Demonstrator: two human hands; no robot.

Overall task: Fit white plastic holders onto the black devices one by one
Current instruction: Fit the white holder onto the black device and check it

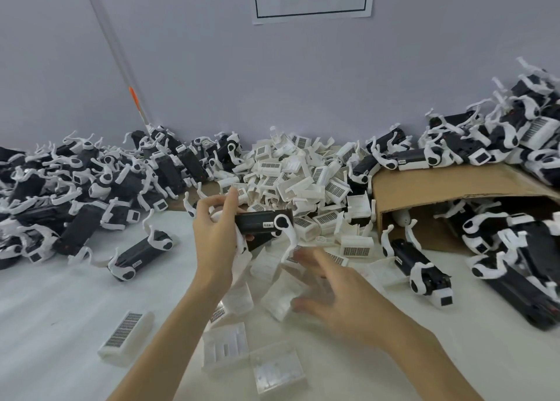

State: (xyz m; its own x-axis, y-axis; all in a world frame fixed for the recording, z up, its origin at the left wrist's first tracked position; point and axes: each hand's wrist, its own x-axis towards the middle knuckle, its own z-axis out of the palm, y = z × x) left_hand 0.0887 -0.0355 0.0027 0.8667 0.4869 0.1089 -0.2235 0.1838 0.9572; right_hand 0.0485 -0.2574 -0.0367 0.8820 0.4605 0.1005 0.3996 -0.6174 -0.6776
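Now, held device: the left hand [216, 234] pinches one black device [262, 222] above the middle of the surface [54, 303], thumb on top, fingers curled beneath; its white hinged arms hang free at the right end.
Right hand: the right hand [339, 291] hovers with spread fingers over a loose white holder [280, 299] near the front middle of the surface, gripping nothing; it is motion-blurred, so contact cannot be told.
Risk, pick: the holders lie overlapped here, so two may likely lift together, or one may skid away under an open grip.
Risk, fit: the dangling arms could snag the holder's rim; a holder turned the wrong way round would probably jam.
Risk, pile: the holder heap [298, 170] at the back middle could slide if nudged.
Count, in hand: one device, no holder.
Count, loose holders near front edge: at least three, including a barcoded holder [125, 334]; others blurred.
Count, heaps: too many to count, both in the left device pile [78, 188] and around the cardboard box [454, 185] at the right.
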